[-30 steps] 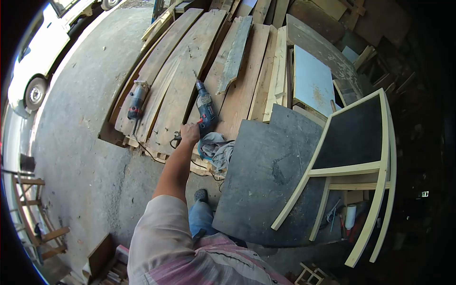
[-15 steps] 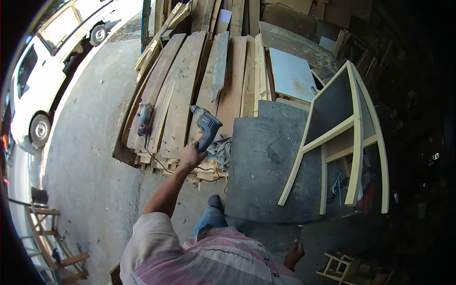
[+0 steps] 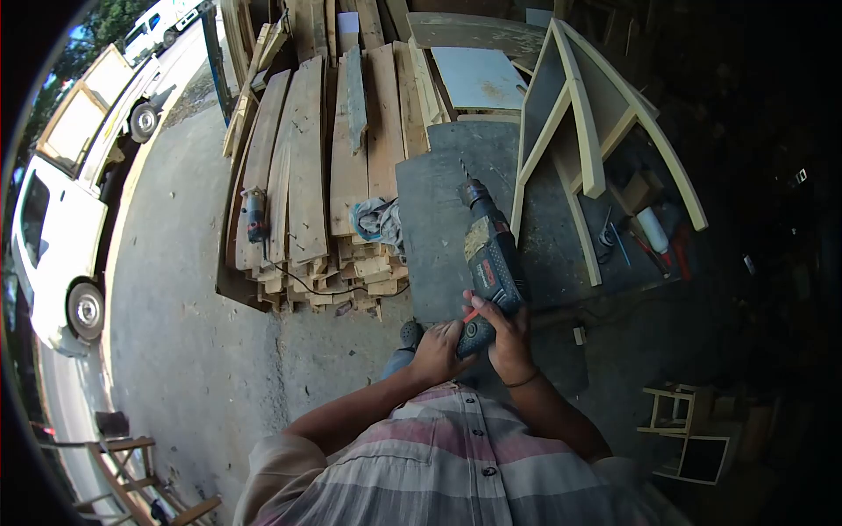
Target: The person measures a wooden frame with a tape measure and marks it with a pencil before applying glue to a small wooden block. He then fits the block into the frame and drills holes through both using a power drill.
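Drill (image 3: 495, 273) comes first as I look down from the head camera: it is held above the near part of the dark board (image 3: 447, 254), my landmark for everything else. Its long axis runs away from my body, with the bit (image 3: 464, 170) at the far end, angled forward and slightly left. The two hands are together on its near end. I have the left hand (image 3: 437, 352) closed round the handle, while the right hand (image 3: 511, 346) clasps the rear of the housing, its thumb by the red switch; neither is nearer, since both touch the tool, but the right sits closer along the body to the bit.

Along the board's left edge I see a crumpled cloth (image 3: 377, 220), and left of that the stacked planks (image 3: 307, 167) bearing a second power tool (image 3: 254, 216). A pale wooden frame (image 3: 588, 145) stands at the board's right side, with a white bottle (image 3: 652, 230) near its legs. Beyond the board's far edge lies a light panel (image 3: 474, 79); well to its left, a white vehicle (image 3: 70, 210).
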